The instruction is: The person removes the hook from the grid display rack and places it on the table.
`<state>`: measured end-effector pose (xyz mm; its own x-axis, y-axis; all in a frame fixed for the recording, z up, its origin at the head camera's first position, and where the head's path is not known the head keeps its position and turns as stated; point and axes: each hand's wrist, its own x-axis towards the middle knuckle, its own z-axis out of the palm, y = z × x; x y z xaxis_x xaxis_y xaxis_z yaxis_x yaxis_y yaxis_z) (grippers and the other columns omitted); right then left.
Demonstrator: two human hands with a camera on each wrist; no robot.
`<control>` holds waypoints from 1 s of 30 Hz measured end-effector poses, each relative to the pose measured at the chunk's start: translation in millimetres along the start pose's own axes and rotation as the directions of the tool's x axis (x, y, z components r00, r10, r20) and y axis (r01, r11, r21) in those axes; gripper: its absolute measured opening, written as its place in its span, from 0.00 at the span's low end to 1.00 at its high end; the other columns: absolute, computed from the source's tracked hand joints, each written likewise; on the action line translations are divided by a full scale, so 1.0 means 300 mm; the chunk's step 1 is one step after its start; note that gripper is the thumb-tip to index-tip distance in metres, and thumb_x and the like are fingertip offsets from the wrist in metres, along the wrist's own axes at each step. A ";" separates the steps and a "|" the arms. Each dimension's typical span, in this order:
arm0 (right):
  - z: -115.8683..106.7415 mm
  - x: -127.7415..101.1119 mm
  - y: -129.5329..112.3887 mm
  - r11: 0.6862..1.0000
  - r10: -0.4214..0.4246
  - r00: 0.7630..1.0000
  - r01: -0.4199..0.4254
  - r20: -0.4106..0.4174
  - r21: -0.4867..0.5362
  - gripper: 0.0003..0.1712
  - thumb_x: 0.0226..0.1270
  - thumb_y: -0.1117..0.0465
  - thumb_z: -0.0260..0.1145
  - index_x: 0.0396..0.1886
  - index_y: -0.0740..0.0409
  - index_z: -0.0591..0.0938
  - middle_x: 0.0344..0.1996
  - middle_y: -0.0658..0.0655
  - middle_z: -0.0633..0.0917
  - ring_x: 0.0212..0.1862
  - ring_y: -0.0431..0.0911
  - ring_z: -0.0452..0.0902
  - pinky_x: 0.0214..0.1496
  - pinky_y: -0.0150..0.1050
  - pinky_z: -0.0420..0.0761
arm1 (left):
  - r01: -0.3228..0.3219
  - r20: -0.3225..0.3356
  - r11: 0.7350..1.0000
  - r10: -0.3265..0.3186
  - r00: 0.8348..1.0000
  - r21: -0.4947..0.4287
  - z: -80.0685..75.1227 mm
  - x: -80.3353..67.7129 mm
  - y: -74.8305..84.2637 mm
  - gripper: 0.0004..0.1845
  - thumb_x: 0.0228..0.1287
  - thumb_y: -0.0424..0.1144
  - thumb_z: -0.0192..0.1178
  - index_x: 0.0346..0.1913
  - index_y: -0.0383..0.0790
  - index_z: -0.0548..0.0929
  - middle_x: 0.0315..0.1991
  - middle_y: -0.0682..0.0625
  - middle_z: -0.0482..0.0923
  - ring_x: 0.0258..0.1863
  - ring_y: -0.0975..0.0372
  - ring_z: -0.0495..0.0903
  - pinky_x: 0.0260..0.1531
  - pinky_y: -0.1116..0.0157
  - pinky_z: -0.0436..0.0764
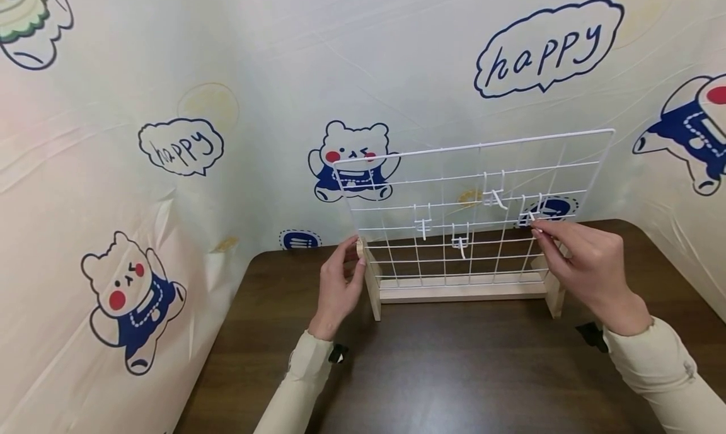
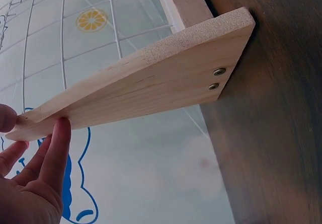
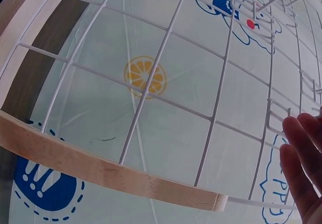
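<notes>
A white wire grid rack (image 1: 479,146) stands upright on the table in a wooden frame. My left hand (image 1: 338,286) holds the upper end of its left wooden side piece (image 2: 151,78), thumb on one side and fingers on the other. Near the grid's right side, my right hand (image 1: 587,267) pinches a small white wire hook (image 1: 529,217) that sits against the wires; its fingertips partly cover the hook. Other white hooks hang on the grid: an upper one (image 1: 495,198), a left one (image 1: 423,226) and a lower middle one (image 1: 460,242).
The rack's wooden crossbar (image 1: 465,293) runs low between the two side pieces. Beneath lies a dark brown wooden table (image 1: 454,371). A pale cloth (image 1: 272,75) printed with bears and "happy" bubbles hangs behind and at the sides.
</notes>
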<state>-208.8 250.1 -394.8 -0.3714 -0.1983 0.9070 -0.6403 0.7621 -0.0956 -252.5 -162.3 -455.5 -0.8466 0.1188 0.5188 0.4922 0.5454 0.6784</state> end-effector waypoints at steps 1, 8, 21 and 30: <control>0.000 0.000 0.000 1.000 -0.001 1.000 0.001 -0.003 0.001 0.30 0.82 0.45 0.57 0.40 0.68 0.90 0.33 0.66 0.92 0.28 0.56 0.89 0.34 0.27 0.81 | -0.005 -0.002 1.000 0.005 1.000 0.000 0.001 0.000 -0.001 0.24 0.76 0.36 0.61 0.71 0.40 0.75 0.59 0.43 0.84 0.51 0.52 0.89 0.43 0.56 0.92; -0.001 0.005 0.002 1.000 -0.005 0.999 0.006 -0.034 0.013 0.30 0.81 0.45 0.58 0.39 0.68 0.91 0.32 0.64 0.93 0.26 0.56 0.89 0.34 0.27 0.81 | -0.017 -0.006 1.000 0.017 1.000 -0.001 0.002 0.000 0.000 0.24 0.75 0.36 0.62 0.71 0.42 0.75 0.59 0.43 0.85 0.51 0.52 0.89 0.41 0.58 0.92; -0.008 0.029 -0.001 1.000 -0.009 0.998 0.009 -0.059 -0.001 0.31 0.81 0.45 0.58 0.39 0.69 0.90 0.31 0.66 0.92 0.27 0.58 0.89 0.53 0.13 0.70 | -0.001 -0.009 1.000 0.001 1.000 0.005 -0.003 -0.008 0.002 0.23 0.76 0.35 0.61 0.71 0.46 0.75 0.59 0.44 0.85 0.52 0.53 0.89 0.40 0.57 0.92; -0.004 0.033 0.004 1.000 -0.009 0.996 0.011 -0.091 0.014 0.31 0.81 0.45 0.58 0.37 0.69 0.90 0.29 0.65 0.92 0.24 0.59 0.87 0.50 0.12 0.71 | -0.013 -0.011 1.000 0.013 1.000 0.004 -0.002 -0.012 0.001 0.24 0.75 0.35 0.61 0.71 0.41 0.75 0.59 0.44 0.84 0.51 0.52 0.88 0.39 0.59 0.92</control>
<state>-212.4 249.9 -385.5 -0.3024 -0.1484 0.9415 -0.6534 0.7515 -0.0915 -249.1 -163.2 -456.7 -0.8380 0.1171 0.5330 0.5022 0.5476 0.6693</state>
